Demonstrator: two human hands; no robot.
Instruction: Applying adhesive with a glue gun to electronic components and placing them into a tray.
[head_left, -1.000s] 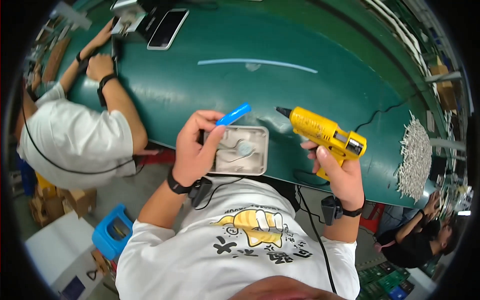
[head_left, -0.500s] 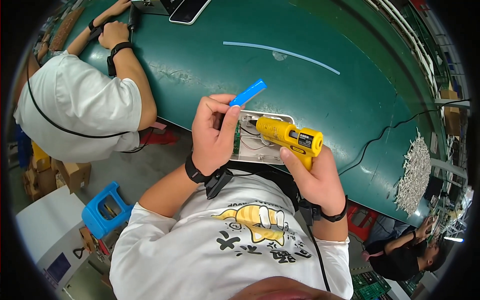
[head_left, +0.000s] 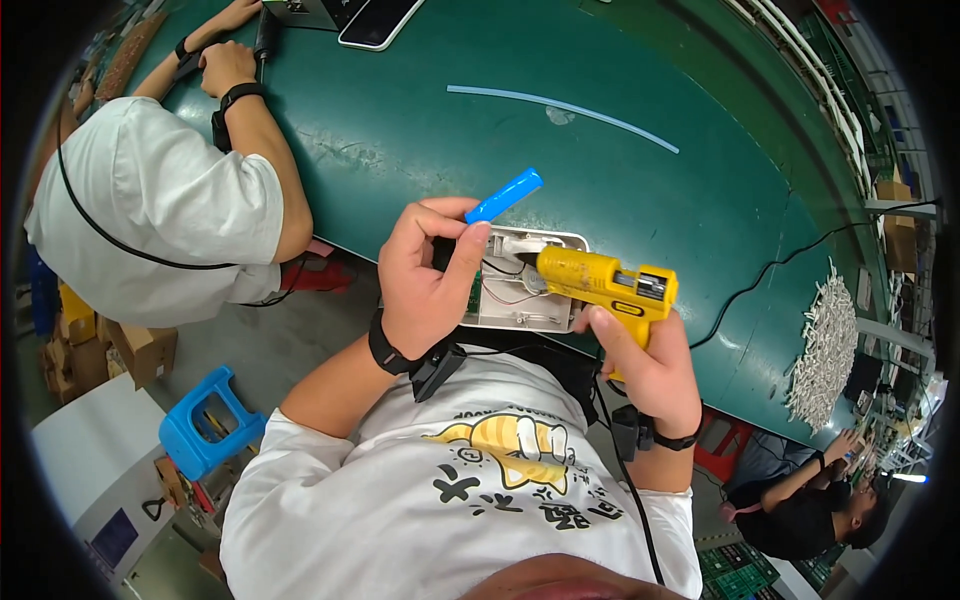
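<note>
Pinching a blue cylinder [head_left: 504, 195] between thumb and forefinger, left hand [head_left: 425, 280] closed in a grip around it, with the cylinder angled up and to the right, poking clear above the fingers. Held just under the same hand, against the palm side, a small white open casing [head_left: 525, 290] with thin red and black wires inside (how it is supported cannot be told, part hidden behind the fingers). Wrapped around the handle of a yellow glue gun [head_left: 605, 285], right hand [head_left: 645, 365] in a closed grip, index finger along the trigger side, nozzle pointing left into the casing, tip touching or just above the inside. Trailing from the gun's base, a black cable down past the wrist. Worn on both wrists, dark bands.

Lying beyond the hands, a green bench [head_left: 620, 190], with a long pale glue stick [head_left: 560, 105] well apart across its top and a heap of white sticks [head_left: 825, 345] near the right end. Sitting to the left at the same bench, another person in a white shirt [head_left: 150, 210], hands up by a dark device at the far edge. Standing on the floor lower left, a blue stool [head_left: 200, 425].
</note>
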